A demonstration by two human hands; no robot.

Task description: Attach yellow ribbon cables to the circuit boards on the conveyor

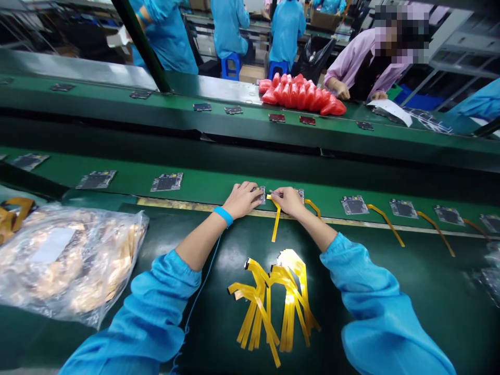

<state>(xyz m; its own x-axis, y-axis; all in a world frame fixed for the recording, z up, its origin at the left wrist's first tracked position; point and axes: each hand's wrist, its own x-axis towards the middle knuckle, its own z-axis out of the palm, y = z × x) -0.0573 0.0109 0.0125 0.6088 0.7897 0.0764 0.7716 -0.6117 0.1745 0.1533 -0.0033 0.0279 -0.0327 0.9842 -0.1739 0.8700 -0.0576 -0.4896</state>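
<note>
Your left hand [241, 199] presses down on a small circuit board [261, 195] at the near edge of the green conveyor belt [203, 185], fingers curled narrow over the board's left side. Your right hand [288, 200] pinches a slim silvery tool [274, 194], thumb and fingers closed tight on it, its tip touching the top end of a yellow ribbon cable [276, 219] just where the cable meets the board. The cable hangs off the belt's edge toward you, onto the dark green worktable [390, 281].

On that table, between your two blue sleeves, a loose heap of yellow ribbon cables [273, 299] lies fanned out. To your left sits a clear plastic bag [66, 260] stuffed with more cables.

Along the belt to your left, three bare boards [167, 182] lie spaced well apart. To your right, boards with cables attached [354, 204] trail off toward the frame's edge.

Across the line, on a second belt, a pile of red packets [302, 94] sits beside a person in a lilac coat [351, 62], both hands resting on the far table. Other workers in blue coats [287, 26] stand behind, backs turned.
</note>
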